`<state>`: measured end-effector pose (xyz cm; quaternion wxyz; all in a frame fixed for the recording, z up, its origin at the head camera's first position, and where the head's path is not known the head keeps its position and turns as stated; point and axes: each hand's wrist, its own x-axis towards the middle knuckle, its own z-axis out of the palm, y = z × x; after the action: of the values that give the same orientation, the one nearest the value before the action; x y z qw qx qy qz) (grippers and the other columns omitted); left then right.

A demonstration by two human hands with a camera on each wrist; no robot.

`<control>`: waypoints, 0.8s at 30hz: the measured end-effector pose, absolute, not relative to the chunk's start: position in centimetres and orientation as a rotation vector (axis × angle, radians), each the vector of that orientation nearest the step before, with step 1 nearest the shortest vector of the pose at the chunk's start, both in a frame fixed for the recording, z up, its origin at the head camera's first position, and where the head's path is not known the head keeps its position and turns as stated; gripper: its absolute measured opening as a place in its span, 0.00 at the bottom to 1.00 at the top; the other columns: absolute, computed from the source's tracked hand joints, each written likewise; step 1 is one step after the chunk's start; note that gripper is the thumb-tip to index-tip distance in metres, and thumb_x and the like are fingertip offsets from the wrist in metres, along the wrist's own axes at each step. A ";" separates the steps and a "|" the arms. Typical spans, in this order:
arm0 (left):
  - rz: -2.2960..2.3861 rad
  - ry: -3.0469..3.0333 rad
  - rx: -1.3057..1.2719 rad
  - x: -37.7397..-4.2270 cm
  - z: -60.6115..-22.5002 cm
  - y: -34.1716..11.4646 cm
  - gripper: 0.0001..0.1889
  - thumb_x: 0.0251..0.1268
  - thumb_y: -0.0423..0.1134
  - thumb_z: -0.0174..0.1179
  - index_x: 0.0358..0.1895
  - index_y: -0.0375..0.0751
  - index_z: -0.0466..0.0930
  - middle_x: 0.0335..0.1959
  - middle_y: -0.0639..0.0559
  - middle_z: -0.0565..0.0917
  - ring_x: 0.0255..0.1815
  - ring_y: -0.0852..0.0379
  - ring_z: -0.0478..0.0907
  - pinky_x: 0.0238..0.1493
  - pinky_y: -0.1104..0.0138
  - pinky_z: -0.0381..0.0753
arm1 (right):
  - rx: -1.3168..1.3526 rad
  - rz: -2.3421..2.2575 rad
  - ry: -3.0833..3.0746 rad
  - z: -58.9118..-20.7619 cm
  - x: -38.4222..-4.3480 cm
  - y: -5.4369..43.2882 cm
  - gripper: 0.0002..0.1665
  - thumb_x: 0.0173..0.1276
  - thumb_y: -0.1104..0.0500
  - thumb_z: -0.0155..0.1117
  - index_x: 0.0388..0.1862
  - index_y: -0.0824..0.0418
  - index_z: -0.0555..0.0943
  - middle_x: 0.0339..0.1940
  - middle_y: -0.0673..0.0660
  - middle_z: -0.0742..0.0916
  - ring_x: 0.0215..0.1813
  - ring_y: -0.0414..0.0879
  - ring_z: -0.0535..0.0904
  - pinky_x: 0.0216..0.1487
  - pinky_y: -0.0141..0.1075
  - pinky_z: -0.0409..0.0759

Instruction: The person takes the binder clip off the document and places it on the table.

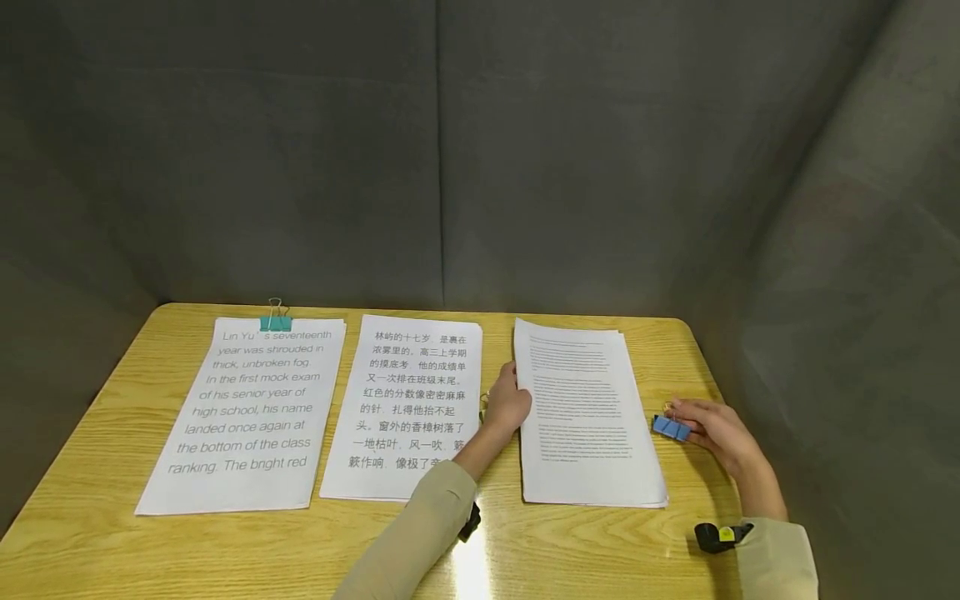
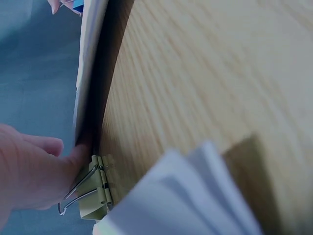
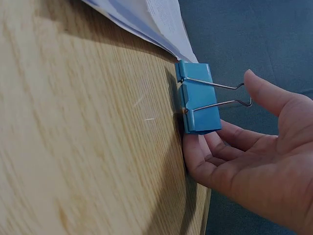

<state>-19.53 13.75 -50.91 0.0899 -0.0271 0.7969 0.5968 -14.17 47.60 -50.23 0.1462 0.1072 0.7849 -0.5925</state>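
Note:
My left hand (image 1: 510, 400) grips the left edge of the right-hand paper stack (image 1: 577, 417), which is covered in small print and slightly lifted along that edge. Close by that hand, an olive-yellow binder clip (image 2: 95, 188) shows in the left wrist view; the hand mostly hides it in the head view. Just right of the same stack, my right hand (image 1: 712, 429) holds a blue binder clip (image 1: 671, 427). In the right wrist view the thumb is at the wire handles of the blue clip (image 3: 200, 98), with the other fingers behind and below its body.
A middle stack (image 1: 405, 400) with large Chinese print lies left of my left hand, partly under the forearm. Farther left, a stack with large English print (image 1: 240, 417) carries a teal binder clip (image 1: 276, 323) on its top edge. Dark curtains surround the wooden table (image 1: 585, 550).

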 end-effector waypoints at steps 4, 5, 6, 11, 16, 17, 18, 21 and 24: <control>1.756 2.401 -0.072 -19.5 -50.7 13.8 0.33 0.65 0.24 0.45 0.76 0.26 0.62 0.69 0.30 0.73 0.72 0.36 0.69 0.72 0.48 0.67 | 0.343 -1.662 2.281 -50.0 -14.3 47.5 0.43 0.82 0.49 0.57 0.75 0.83 0.60 0.49 0.44 0.87 0.46 0.29 0.82 0.48 0.29 0.83; 1.755 2.405 -0.073 -19.5 -50.6 13.8 0.33 0.65 0.25 0.46 0.76 0.26 0.63 0.69 0.29 0.72 0.73 0.35 0.67 0.73 0.47 0.66 | 0.358 -1.646 2.290 -49.9 -14.3 47.5 0.43 0.82 0.48 0.58 0.75 0.82 0.60 0.49 0.44 0.86 0.46 0.29 0.82 0.48 0.29 0.83; 1.749 2.410 -0.075 -19.5 -50.5 13.8 0.33 0.65 0.26 0.46 0.76 0.26 0.63 0.69 0.29 0.71 0.73 0.34 0.67 0.73 0.47 0.65 | 0.371 -1.622 2.305 -49.9 -14.3 47.5 0.43 0.82 0.48 0.58 0.75 0.82 0.61 0.50 0.45 0.86 0.46 0.28 0.81 0.47 0.29 0.82; 1.774 2.390 -0.067 -19.4 -49.9 13.6 0.31 0.68 0.29 0.48 0.75 0.27 0.65 0.70 0.28 0.69 0.74 0.34 0.65 0.74 0.46 0.64 | 0.385 -1.495 2.381 -50.0 -14.6 47.2 0.42 0.82 0.46 0.57 0.75 0.80 0.63 0.64 0.65 0.81 0.47 0.27 0.78 0.49 0.29 0.82; 1.806 2.368 -0.064 -19.3 -49.5 12.6 0.29 0.69 0.30 0.49 0.74 0.27 0.67 0.71 0.30 0.70 0.75 0.35 0.65 0.75 0.48 0.64 | 0.363 -1.443 2.426 -50.3 -15.0 46.7 0.40 0.83 0.47 0.55 0.73 0.80 0.65 0.67 0.71 0.78 0.48 0.27 0.76 0.49 0.29 0.82; 1.818 2.361 -0.064 -19.4 -49.4 12.4 0.29 0.69 0.30 0.49 0.74 0.28 0.67 0.71 0.31 0.70 0.75 0.35 0.66 0.75 0.48 0.64 | 0.361 -1.453 2.425 -50.3 -15.0 46.7 0.40 0.83 0.47 0.55 0.73 0.81 0.65 0.64 0.68 0.80 0.47 0.28 0.77 0.49 0.28 0.82; 1.835 2.350 -0.062 -19.3 -49.4 12.1 0.28 0.70 0.30 0.50 0.73 0.28 0.68 0.71 0.31 0.71 0.75 0.36 0.66 0.75 0.49 0.64 | 0.359 -1.463 2.426 -50.4 -15.0 46.6 0.40 0.83 0.47 0.54 0.73 0.81 0.65 0.60 0.64 0.83 0.47 0.28 0.77 0.49 0.28 0.82; 1.892 2.322 -0.041 -19.3 -49.0 11.2 0.26 0.72 0.30 0.51 0.72 0.28 0.69 0.70 0.32 0.72 0.73 0.36 0.68 0.74 0.50 0.66 | 0.376 -1.520 2.427 -50.4 -15.1 46.6 0.38 0.84 0.48 0.53 0.72 0.82 0.65 0.48 0.49 0.86 0.44 0.30 0.79 0.46 0.28 0.82; 1.943 2.287 -0.016 -19.2 -48.6 10.0 0.24 0.75 0.31 0.51 0.71 0.28 0.69 0.69 0.32 0.73 0.72 0.37 0.70 0.72 0.50 0.69 | 0.416 -1.555 2.462 -50.3 -15.1 46.5 0.36 0.85 0.49 0.51 0.69 0.83 0.67 0.39 0.43 0.84 0.39 0.33 0.79 0.42 0.28 0.81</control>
<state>-19.21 9.99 -48.57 0.0702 -0.0054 0.7602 0.6458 -15.15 46.51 -50.33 0.0998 0.1408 0.8328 -0.5259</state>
